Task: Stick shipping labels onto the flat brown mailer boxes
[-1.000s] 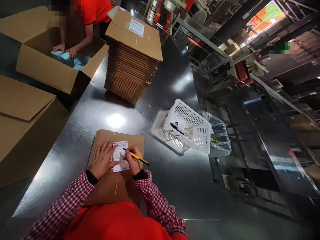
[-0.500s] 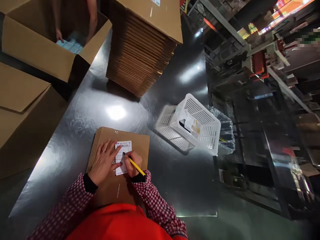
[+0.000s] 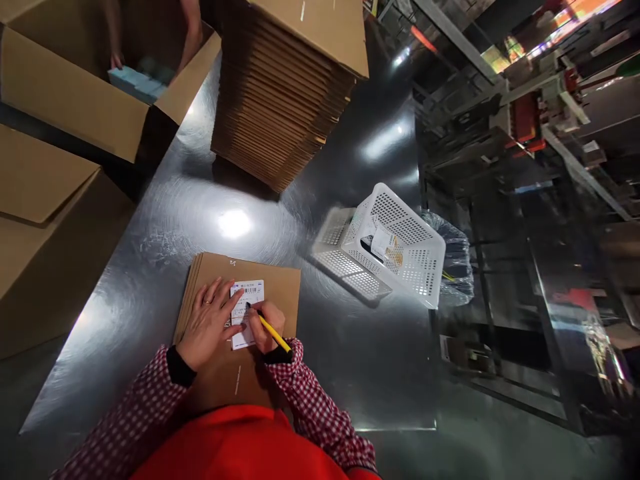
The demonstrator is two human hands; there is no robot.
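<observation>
A white printed label (image 3: 243, 339) with a barcode lies on a small stack of flat cardboard boxes (image 3: 283, 287) in front of me. My left hand (image 3: 207, 323) rests open on the top box, its fingers spread and the thumb and fingertips touching the label's left side. In my right hand (image 3: 269, 327) is a yellow marker (image 3: 275, 335), with its dark tip at the label's middle. The fingers close around the marker's front end, and its back end points down to the right.
A tall stack of flattened cartons (image 3: 280, 107) stands at the back of the metal table (image 3: 360, 373). To the right sits a white perforated basket (image 3: 415, 267) holding small items. Open cardboard boxes (image 3: 75, 107) are at the left; another person's hands (image 3: 116, 60) hold light-blue packs inside one.
My hands and the marker stay almost in place on the label. The view shifts slightly. In the box at the left, the other person's hands and the light-blue packs have moved a little.
</observation>
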